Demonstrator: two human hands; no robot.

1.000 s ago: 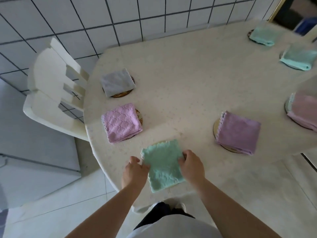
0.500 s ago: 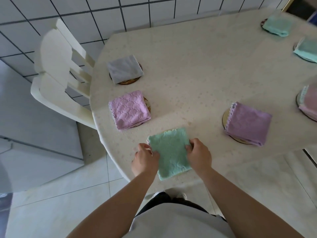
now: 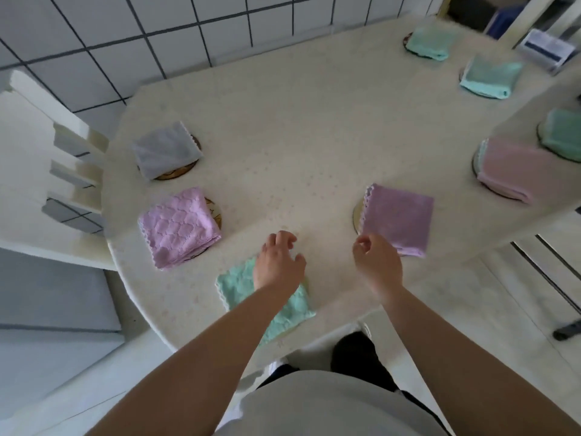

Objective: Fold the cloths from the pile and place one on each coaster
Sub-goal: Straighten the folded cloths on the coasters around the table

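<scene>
Left hand: left hand hovers low in the frame over the far corner of the mint cloth, fingers spread wide, holding nothing.
Right hand: right hand sits just right of it, fingers loosely curled, grip empty, its knuckles overlapping the near corner of the purple cloth.
Mint cloth: folded square near the bottom edge of the surface, partly hidden by the left forearm; whether a coaster lies beneath cannot be told.
Left side of frame: lilac cloth and grey cloth, each on a brown coaster.
Right side of frame: pink cloth on a coaster at the edge, a green cloth just behind it.
Upper right of frame: two more mint cloths on coasters.
Around: white chair at the left, tiled wall across the top.
</scene>
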